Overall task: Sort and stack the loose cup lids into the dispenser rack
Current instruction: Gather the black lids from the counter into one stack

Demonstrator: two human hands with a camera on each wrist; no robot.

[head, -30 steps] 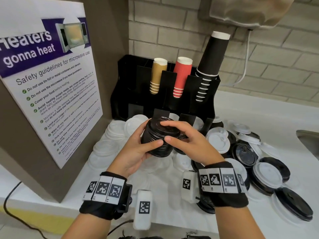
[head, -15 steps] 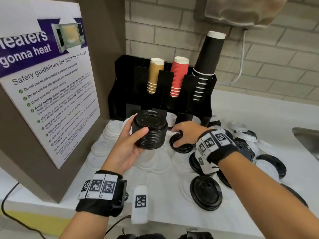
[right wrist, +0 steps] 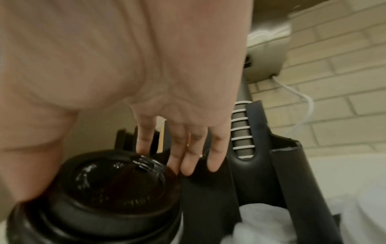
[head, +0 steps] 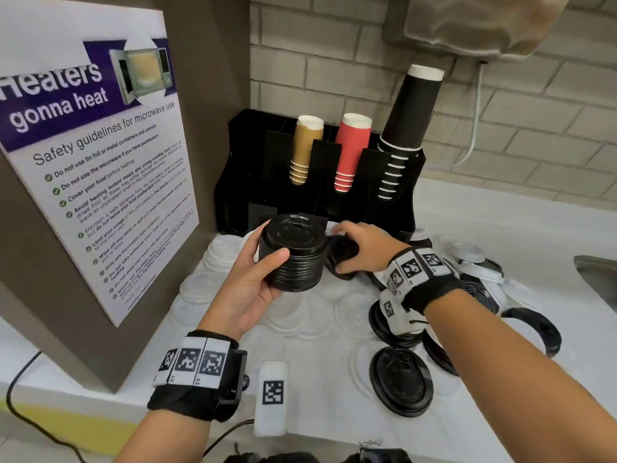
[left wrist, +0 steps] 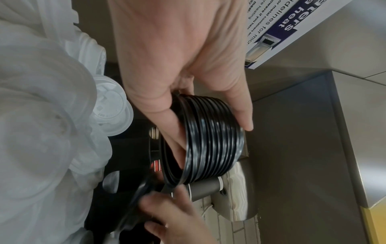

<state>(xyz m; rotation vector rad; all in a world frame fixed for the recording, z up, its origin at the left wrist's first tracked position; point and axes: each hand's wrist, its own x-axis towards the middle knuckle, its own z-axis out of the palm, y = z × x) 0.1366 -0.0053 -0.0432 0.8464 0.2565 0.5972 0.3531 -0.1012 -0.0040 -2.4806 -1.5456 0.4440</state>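
My left hand [head: 272, 240] grips a tall stack of black lids [head: 293, 259] just in front of the black dispenser rack [head: 243, 182]; in the left wrist view, thumb and fingers wrap the stack of black lids [left wrist: 213, 142]. Right beside the stack, my right hand [head: 344, 250] pinches a single black lid [head: 342, 252], tilted up off the counter. The right wrist view shows this black lid [right wrist: 112, 178] under straight fingers [right wrist: 188, 158], thumb on its near edge. Loose clear lids [head: 293, 315] and loose black lids [head: 400, 382] lie scattered on the white counter.
Gold [head: 305, 152], red [head: 352, 152] and black [head: 407, 128] paper cup stacks stand in the rack. A poster board [head: 100, 182] walls off the left side. A sink edge [head: 597, 272] lies far right, and a white tagged block [head: 272, 396] sits near the counter's front edge.
My right hand left the stack, reached down to a black lid on the counter and has now tilted it up beside the stack. The left hand has kept hold of the stack.
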